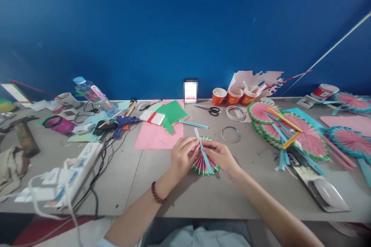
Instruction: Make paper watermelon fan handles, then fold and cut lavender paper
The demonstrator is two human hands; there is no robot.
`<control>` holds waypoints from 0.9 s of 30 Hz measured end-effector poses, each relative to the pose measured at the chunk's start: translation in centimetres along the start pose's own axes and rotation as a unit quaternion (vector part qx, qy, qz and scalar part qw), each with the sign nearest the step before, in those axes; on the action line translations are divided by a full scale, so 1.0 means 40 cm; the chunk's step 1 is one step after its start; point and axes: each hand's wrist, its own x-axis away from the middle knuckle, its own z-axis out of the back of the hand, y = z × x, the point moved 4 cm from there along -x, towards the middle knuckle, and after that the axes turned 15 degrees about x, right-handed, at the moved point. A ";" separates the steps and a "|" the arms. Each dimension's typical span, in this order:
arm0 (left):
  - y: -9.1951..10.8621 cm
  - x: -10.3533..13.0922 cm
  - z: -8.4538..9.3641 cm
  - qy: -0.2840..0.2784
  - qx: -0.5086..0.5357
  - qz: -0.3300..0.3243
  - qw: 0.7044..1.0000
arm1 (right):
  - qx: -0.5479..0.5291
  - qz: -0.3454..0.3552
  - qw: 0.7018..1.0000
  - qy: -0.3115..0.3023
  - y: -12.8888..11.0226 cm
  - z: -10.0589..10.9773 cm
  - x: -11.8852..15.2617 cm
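In front of me, a pleated round paper fan (200, 167), pink with a green rim, lies low under my hands. A light blue paper strip (206, 161) runs across it, its paler end (196, 132) sticking up beyond my fingertips. Both hands meet at the strip near the top of the fan. My left hand (185, 153) has its fingers bent and pressed together by the strip, and a beaded bracelet (158, 193) circles that wrist. From the other side, my right hand (218, 156) pinches the same strip. The contact points are partly hidden by my fingers.
Finished-looking paper fans (307, 133) pile up at right, near a mouse (327, 193). Scissors (213, 110), red cups (219, 96) and a tape roll (235, 113) stand behind. Left are a blue glue gun (124, 123), pink paper (153, 139), a power strip (77, 173) and a hammer (24, 135).
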 end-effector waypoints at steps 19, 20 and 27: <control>-0.008 0.001 -0.004 -0.022 0.014 0.027 0.999 | 0.364 0.287 0.874 0.148 -0.054 0.000 0.023; -0.007 0.001 -0.004 -0.023 0.013 0.026 0.999 | 0.371 0.293 0.869 0.150 -0.053 -0.001 0.024; -0.001 0.004 -0.010 -0.031 -0.008 0.003 0.999 | 0.393 0.311 0.851 0.156 -0.043 -0.003 0.027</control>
